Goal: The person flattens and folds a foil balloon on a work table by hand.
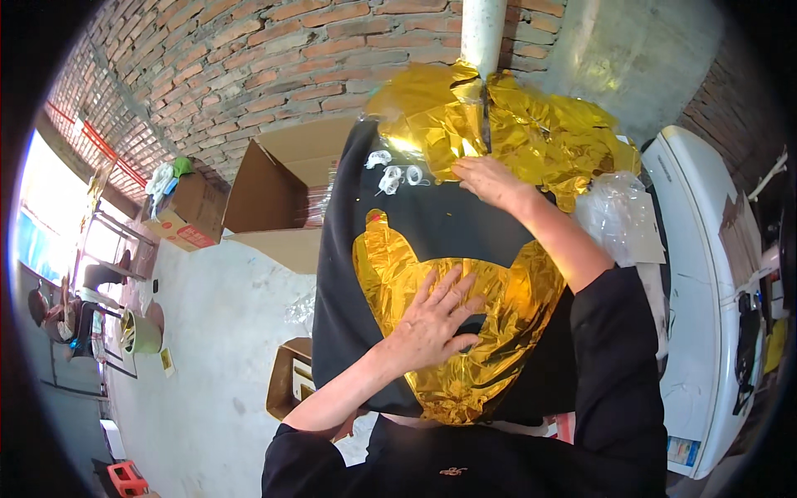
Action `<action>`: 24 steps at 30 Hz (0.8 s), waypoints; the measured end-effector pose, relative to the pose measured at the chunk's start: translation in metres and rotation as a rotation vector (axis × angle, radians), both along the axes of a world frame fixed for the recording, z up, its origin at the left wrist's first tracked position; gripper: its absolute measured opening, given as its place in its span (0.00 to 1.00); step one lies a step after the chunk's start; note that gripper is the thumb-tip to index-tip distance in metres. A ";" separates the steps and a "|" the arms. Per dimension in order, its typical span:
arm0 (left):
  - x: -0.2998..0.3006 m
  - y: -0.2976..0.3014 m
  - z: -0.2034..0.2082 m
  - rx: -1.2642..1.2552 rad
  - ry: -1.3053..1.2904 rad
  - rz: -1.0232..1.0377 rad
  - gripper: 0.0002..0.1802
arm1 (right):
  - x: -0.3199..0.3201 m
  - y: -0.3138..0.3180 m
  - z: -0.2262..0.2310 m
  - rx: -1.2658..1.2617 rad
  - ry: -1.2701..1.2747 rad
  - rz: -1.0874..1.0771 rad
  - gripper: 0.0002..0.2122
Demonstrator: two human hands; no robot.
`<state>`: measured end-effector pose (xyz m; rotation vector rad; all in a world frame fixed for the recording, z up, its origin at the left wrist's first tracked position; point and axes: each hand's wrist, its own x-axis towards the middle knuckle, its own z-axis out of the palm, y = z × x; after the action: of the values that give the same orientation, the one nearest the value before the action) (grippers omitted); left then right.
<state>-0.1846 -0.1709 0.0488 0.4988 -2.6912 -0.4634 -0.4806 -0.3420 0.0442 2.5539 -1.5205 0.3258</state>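
Observation:
A deflated gold foil balloon lies flat and wrinkled on the black cloth in front of me, with a dark opening near its middle. My left hand rests palm down on it, fingers spread beside that opening. Farther back, a heap of more gold foil balloons covers the far end of the cloth. My right hand is at the near edge of this heap, its fingers closed on the foil there. Small coils of white ribbon lie left of my right hand.
A clear plastic bag sits at the cloth's right edge, beside a white appliance. Open cardboard boxes stand to the left, and another box is near my left arm. A brick wall and a white pipe rise behind.

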 end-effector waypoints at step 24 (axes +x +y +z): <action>-0.115 -0.180 -0.037 0.032 0.236 0.478 0.46 | -0.010 -0.016 -0.029 -0.045 -0.672 -0.383 0.16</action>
<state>-0.2994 -0.3509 0.0121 0.9957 -2.2414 -0.3968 -0.4909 -0.3582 0.0156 2.1416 -2.1232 1.2275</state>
